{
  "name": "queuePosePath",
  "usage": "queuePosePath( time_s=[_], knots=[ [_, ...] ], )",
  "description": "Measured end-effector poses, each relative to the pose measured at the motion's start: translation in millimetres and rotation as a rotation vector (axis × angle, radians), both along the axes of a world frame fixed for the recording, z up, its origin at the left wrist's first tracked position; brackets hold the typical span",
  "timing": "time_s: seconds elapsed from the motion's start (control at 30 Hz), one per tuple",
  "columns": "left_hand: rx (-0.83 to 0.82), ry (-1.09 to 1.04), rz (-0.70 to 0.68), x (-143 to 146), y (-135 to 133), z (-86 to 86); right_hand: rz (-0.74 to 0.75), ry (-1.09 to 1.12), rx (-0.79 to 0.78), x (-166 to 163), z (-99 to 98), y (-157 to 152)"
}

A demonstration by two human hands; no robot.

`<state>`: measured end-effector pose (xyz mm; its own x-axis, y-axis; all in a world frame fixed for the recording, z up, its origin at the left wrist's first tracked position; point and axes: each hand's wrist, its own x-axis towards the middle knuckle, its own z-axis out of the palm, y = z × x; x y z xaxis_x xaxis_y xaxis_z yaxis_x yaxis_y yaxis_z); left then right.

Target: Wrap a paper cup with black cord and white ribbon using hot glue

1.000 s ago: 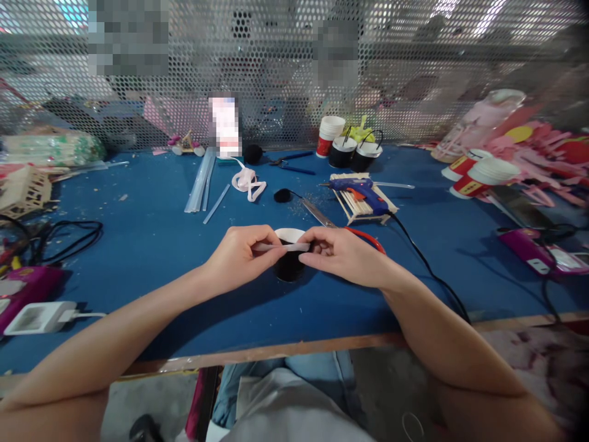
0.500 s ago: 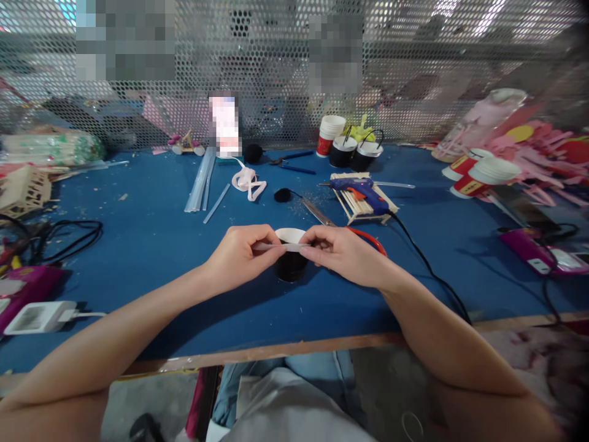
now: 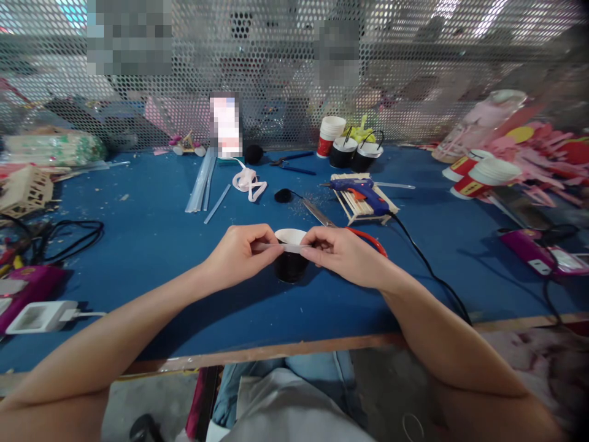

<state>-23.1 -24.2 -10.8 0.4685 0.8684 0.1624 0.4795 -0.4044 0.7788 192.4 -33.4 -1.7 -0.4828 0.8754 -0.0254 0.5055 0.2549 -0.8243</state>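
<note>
Perforated metal screen [image 3: 276, 67] spans the bg. In front, blue worktop [image 3: 151, 245] carries everything else. L hand [image 3: 237, 253] & R hand [image 3: 343, 255] face each other nr the worktop's front edge, abt mid-width, small gap btwn. Scissors [image 3: 319, 214] w/ red handles lie just past R hand, partly hidden by it. Beyond those, stick rack [image 3: 348, 207] w/ blue glue gun [image 3: 361, 188] resting on top, its cord trailing off to the R. Translucent sticks [image 3: 200, 184] are bunched farther back on the L. Black cup [image 3: 291, 269], white inside, stands upright btwn the hands; can't tell if either touches it. White ribbon [image 3: 248, 182], looped up, sits R of the sticks. White strip [image 3: 292, 248], thin & roughly level, runs across cup's near side at abt rim height, contact w/ cup unclear; L fingers clamped on one end, R fingers on the other. Last, fuzzy black ball [image 3: 282, 196] by scissors' tip.
</note>
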Motion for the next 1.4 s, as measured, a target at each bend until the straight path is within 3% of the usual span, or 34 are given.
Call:
queuePosePath(
  time_s=[0.37, 0.67, 1.4],
  knots=[
    [-0.185, -0.021, -0.028, -4.2, 7.4, 6.0, 0.038, 0.028, -0.037, 1.1, 3.9, 0.6],
    [-0.252, -0.086, -0.137, -12.1, 13.3, 7.1, 0.066, 0.056, -0.099, 3.0, 7.5, 0.7],
    [-0.276, -0.090, -0.192, -15.0, 13.7, 7.8, 0.104, 0.123, -0.156, 5.8, 9.2, 2.3]
  ],
)
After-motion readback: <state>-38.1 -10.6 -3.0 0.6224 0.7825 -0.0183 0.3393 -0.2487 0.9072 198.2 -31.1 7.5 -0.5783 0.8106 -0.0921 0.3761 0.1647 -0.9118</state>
